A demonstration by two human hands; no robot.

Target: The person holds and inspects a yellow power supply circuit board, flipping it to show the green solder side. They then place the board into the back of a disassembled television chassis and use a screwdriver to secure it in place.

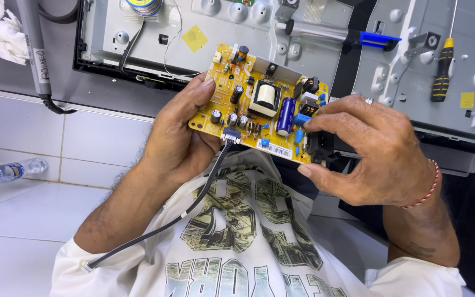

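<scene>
Two hands on one yellow circuit board (259, 104), held up in the air just off the near edge of the desk (56, 82). Your left hand (180, 135) has its grip pinching the board's left edge, thumb on top. Your right hand (369, 151) pinches the right end around the black socket (320, 146).

What could go wrong, I reckon: the black cable (188, 206) hangs loose from its connector and trails over your shirt, so a snag could yank the plug or tip the board. Fingers also sit close to the capacitors.

Board looks crowded but intact: a yellow-wrapped transformer (265, 98) in the middle, a blue cylinder capacitor (285, 115) beside it, smaller black cans along the near side.
</scene>
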